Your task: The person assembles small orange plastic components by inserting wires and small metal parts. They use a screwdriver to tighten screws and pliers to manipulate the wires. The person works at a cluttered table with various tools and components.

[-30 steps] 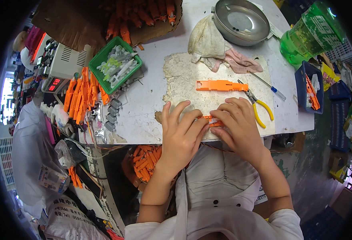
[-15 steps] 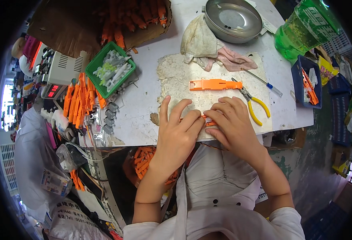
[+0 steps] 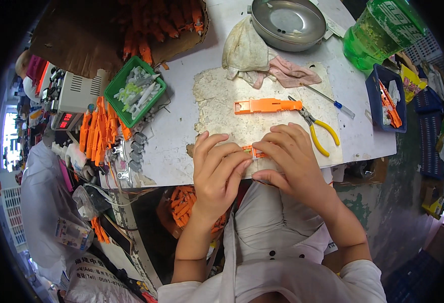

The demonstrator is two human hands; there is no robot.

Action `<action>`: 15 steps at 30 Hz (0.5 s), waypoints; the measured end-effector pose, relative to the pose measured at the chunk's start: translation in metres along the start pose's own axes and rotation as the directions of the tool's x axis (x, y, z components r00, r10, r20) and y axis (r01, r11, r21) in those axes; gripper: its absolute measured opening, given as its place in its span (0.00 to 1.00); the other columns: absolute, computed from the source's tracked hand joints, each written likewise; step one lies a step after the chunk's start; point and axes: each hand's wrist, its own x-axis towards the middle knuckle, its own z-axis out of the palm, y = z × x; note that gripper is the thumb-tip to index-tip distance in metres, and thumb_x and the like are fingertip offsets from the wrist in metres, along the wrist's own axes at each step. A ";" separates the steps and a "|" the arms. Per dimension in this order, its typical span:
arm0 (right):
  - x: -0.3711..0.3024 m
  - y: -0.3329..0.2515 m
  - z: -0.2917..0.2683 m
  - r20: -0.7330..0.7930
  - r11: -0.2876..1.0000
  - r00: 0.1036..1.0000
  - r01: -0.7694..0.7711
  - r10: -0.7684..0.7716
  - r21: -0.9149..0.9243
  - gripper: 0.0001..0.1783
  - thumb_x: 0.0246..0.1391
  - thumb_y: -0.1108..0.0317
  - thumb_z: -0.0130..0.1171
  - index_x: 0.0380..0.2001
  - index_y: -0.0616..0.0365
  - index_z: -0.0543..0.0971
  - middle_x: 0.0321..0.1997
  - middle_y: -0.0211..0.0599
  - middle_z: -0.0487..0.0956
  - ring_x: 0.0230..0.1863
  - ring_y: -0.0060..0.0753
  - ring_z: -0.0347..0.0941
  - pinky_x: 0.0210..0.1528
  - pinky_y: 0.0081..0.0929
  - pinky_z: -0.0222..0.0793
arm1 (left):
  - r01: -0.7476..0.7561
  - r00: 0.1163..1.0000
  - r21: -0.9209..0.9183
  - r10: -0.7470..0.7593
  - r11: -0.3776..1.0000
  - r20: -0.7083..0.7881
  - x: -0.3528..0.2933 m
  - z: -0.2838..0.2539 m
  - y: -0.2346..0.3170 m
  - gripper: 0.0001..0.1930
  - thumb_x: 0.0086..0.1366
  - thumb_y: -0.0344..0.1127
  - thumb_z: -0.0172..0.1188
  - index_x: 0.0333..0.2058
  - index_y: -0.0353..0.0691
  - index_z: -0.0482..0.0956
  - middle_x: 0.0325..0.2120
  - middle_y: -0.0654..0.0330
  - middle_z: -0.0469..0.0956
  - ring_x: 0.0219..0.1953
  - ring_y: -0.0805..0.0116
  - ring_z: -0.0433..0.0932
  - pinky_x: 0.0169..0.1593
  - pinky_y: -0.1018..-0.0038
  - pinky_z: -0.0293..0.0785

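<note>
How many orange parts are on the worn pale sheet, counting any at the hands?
2 visible. One orange part lies by the pliers; another orange part is between the left hand and the right hand, which may hide more.

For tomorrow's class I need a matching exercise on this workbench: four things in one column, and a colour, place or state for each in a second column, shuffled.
Things
1. Pliers
2. Green tray
3. Small orange piece
4. Metal bowl

Descriptions
A. Heaped with pale pieces
B. Just beyond the off-white cloth
C. Yellow handles
D. Touched by the left hand and right hand

Right pairs: 1-C, 2-A, 3-D, 4-B
</note>
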 end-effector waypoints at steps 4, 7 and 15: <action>-0.002 -0.006 -0.002 -0.021 0.998 1.000 0.021 -0.020 0.058 0.25 0.42 0.60 0.66 0.45 0.55 0.75 0.45 0.36 0.72 0.53 0.42 0.65 0.59 0.46 0.56 | -0.009 0.996 -0.035 0.006 0.999 -0.086 -0.010 0.003 0.006 0.07 0.49 0.30 0.67 0.29 0.43 0.81 0.31 0.63 0.77 0.45 0.59 0.72 0.58 0.56 0.62; -0.004 -0.010 -0.002 -0.038 0.998 0.999 0.040 -0.038 0.051 0.24 0.42 0.60 0.66 0.44 0.56 0.75 0.43 0.36 0.72 0.52 0.41 0.66 0.58 0.46 0.57 | -0.047 0.993 -0.027 0.043 0.999 -0.110 -0.016 0.004 0.009 0.06 0.50 0.31 0.67 0.29 0.43 0.81 0.31 0.64 0.77 0.45 0.60 0.72 0.57 0.56 0.63; -0.006 -0.020 -0.010 -0.076 0.998 0.996 0.052 -0.048 0.048 0.22 0.41 0.63 0.66 0.42 0.56 0.76 0.41 0.35 0.73 0.49 0.41 0.68 0.56 0.45 0.60 | -0.122 0.983 0.023 0.124 0.992 -0.133 -0.024 0.000 0.014 0.06 0.50 0.34 0.67 0.29 0.45 0.81 0.31 0.65 0.77 0.46 0.60 0.71 0.57 0.56 0.65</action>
